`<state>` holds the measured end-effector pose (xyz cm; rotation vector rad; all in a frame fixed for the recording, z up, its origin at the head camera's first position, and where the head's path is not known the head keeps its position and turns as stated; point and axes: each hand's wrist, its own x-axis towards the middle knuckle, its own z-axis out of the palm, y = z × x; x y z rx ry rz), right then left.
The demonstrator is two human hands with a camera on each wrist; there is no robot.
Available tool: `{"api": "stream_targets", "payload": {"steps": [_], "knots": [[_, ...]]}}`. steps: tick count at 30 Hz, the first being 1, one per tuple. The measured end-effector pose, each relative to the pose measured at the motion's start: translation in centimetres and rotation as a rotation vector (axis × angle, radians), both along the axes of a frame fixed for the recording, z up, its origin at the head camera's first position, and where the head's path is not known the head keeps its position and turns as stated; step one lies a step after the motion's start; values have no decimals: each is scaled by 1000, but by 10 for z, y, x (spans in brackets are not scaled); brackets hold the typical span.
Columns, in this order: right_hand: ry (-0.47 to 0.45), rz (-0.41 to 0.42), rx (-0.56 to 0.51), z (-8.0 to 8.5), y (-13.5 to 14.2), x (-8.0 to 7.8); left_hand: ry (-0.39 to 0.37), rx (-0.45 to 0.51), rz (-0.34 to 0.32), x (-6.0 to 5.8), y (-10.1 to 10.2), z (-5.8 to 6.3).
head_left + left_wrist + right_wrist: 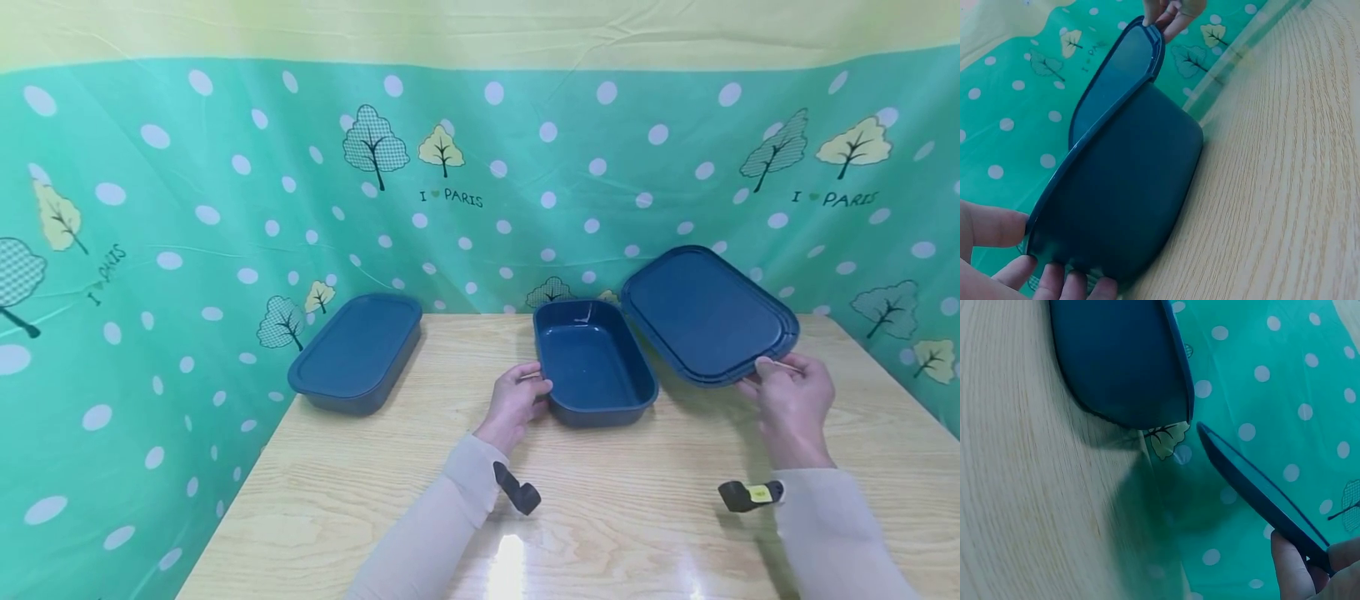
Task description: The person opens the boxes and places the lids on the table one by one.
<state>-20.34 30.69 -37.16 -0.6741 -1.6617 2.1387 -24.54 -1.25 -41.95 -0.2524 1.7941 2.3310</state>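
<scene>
- The left hand has its grip on the near left side of an open container, the thumb at the rim and the fingers against the outer wall.
- That container is a deep, dark blue rectangular tub with well-rounded corners, a thin turned-out rim and smooth walls that narrow toward the base; it stands upright on the worktop, right of the middle in the head view, and a soft shine shows inside its far wall.
- The right hand has its grip clenched on the near right corner of a lid, pinching the edge between thumb and fingers.
- This lid is a flat rounded rectangle in the same smooth dark blue, likely plastic, with ridged lines running round its border; it is held tilted above the worktop, just beside the tub's right side.
- A second container of matching shape and colour sits well apart on the left, capped with a flat, matte-looking cover.
- The worktop has pale wood with fine wavy grain and a glossy patch of reflected light near the front.
- Behind hangs a lightly creased green cloth with white ovals, checked and yellow trees and lettering, topped by a pale yellow band.
- Pale sleeves cover both forearms.
</scene>
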Motion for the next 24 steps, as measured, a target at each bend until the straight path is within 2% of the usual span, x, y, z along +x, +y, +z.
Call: {"api": "stream_targets", "payload": {"steps": [10,19,24], "knots": [[94,54,-281,-9,9,3,-1,-5,5,0,1,1],[84,53,-394,-16,10,8,3,-10,1,1,0,0],[110,59,-506,-22,13,10,4,-12,0,1,1,0]]}}
